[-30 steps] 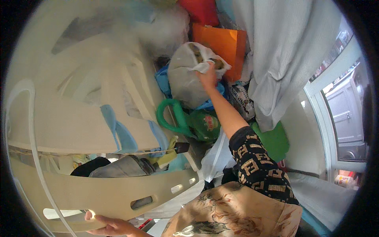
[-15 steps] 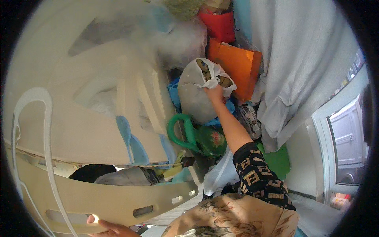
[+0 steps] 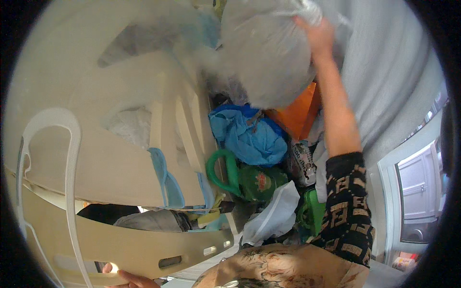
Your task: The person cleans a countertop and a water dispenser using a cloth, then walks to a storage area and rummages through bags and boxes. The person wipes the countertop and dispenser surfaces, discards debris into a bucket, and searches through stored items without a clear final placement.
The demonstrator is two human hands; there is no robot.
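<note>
My right hand [image 3: 315,37] reaches to the top of the view, its fingers closed on the gathered top of a full white plastic bag [image 3: 266,53]. The bag hangs in the air. Below it lie a crumpled blue plastic bag [image 3: 249,137] and a green container [image 3: 261,182] with a thick green loop handle [image 3: 214,175]. At the lower left my left hand [image 3: 133,280] grips the beige slotted panel [image 3: 129,249] by its edge. One fingertip shows in a slot; the rest of that hand is partly cut off.
An orange box or bag [image 3: 303,113] stands behind the blue bag, beside a grey curtain [image 3: 389,62]. A white plastic bag [image 3: 273,216] and a green bag [image 3: 312,211] lie nearer me. On the left are a white curved frame [image 3: 72,153] and light blue straps [image 3: 165,180].
My right hand has lifted the white bag up and away, baring the blue bag beneath it. The left hand stays on the panel.
</note>
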